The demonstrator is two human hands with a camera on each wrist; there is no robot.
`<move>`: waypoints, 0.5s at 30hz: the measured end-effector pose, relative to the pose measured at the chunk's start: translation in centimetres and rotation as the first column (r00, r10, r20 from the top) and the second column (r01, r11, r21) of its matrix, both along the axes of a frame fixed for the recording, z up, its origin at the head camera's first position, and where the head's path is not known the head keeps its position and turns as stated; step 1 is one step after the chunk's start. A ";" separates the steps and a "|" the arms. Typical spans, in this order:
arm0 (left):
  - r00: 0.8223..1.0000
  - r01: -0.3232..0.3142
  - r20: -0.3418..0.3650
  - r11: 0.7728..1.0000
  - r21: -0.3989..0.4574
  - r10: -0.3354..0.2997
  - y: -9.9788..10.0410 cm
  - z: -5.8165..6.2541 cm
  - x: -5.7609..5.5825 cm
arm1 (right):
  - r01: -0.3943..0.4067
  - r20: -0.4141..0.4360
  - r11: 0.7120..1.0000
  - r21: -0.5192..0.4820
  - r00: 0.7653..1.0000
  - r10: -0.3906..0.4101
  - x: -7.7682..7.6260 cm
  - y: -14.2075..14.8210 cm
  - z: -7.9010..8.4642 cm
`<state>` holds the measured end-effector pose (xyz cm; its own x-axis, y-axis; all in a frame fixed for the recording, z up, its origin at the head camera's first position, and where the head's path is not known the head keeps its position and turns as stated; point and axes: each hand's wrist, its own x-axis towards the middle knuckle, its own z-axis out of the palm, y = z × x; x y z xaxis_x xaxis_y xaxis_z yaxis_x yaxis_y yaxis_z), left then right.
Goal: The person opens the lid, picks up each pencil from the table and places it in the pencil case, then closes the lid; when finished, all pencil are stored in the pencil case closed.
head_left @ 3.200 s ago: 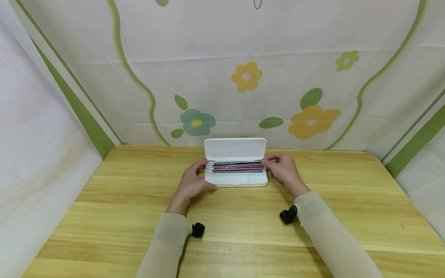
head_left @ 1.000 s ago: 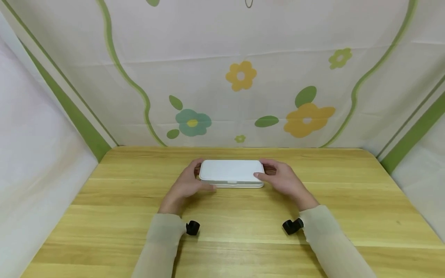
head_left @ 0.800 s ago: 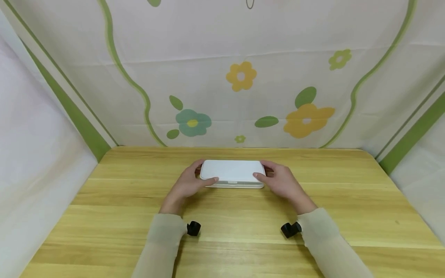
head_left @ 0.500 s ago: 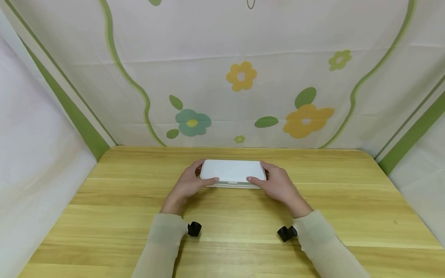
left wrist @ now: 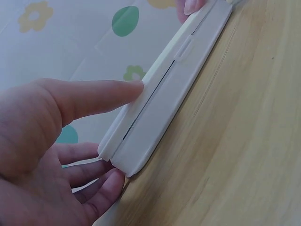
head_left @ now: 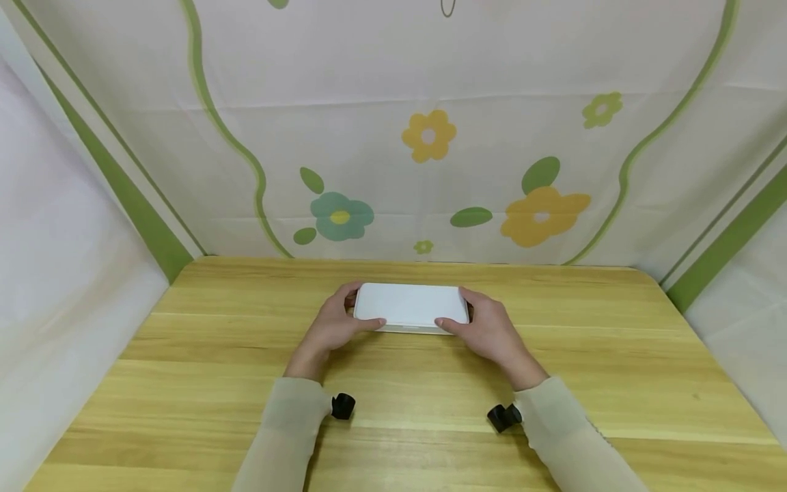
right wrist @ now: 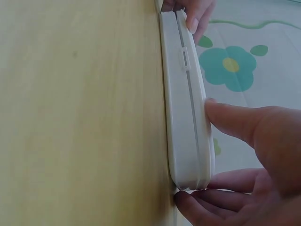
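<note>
A white pencil case [head_left: 410, 304] sits on the wooden table with its lid down. My left hand [head_left: 332, 328] grips its left end, thumb on the lid's front edge and fingers wrapped round the end. At the other end my right hand [head_left: 490, 330] holds it likewise, its thumb pressing on the lid near the front corner. Up close in the left wrist view, a thin dark seam runs between lid and base of the case [left wrist: 164, 103], beside a small front clasp [left wrist: 184, 48]. The right wrist view shows that seam along the case [right wrist: 181, 122] too. The pencils inside are hidden.
The wooden table [head_left: 418, 437] ends at the back against a pale cloth [head_left: 344, 82] printed with flowers. Further cloth hangs on the left and right. Each sleeve carries a small black camera mount, one on the left [head_left: 343, 406] and one on the right [head_left: 504, 417].
The lid, upright over the pencils at first, has swung down over the base, and its front gap has narrowed. The left thumb has risen onto the lid; the right thumb has slid to its front edge.
</note>
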<state>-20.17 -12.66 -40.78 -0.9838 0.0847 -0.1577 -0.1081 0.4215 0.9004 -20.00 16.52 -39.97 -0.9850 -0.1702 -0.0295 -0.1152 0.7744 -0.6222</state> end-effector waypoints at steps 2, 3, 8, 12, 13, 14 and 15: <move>1.000 -0.004 -0.001 1.000 -0.002 0.004 0.0 0.0 0.0 | 0.001 -0.001 1.000 0.000 1.000 -0.001 0.0 0.0 0.0; 1.000 -0.004 -0.003 1.000 0.000 0.004 0.0 0.0 0.0 | 0.001 -0.001 1.000 -0.002 1.000 -0.001 0.0 0.0 0.0; 1.000 -0.012 0.002 1.000 0.004 0.012 -0.1 0.1 0.2 | 0.000 0.003 1.000 -0.010 1.000 0.000 0.0 -0.2 -0.1; 1.000 -0.013 0.008 1.000 0.008 0.013 -0.3 0.0 0.1 | 0.001 0.002 1.000 -0.013 1.000 -0.001 -0.1 -0.3 -0.2; 1.000 -0.013 0.007 1.000 0.007 0.013 -0.3 0.0 0.0 | 0.001 -0.001 1.000 -0.015 1.000 -0.001 -0.1 -0.4 -0.2; 1.000 -0.016 0.008 1.000 0.011 0.016 -0.3 0.0 0.0 | 0.001 -0.003 1.000 -0.017 1.000 -0.001 -0.1 -0.4 -0.1; 1.000 -0.017 0.006 1.000 0.011 0.017 -0.4 0.0 -0.1 | -0.001 -0.007 1.000 -0.019 1.000 0.000 -0.2 -0.4 -0.1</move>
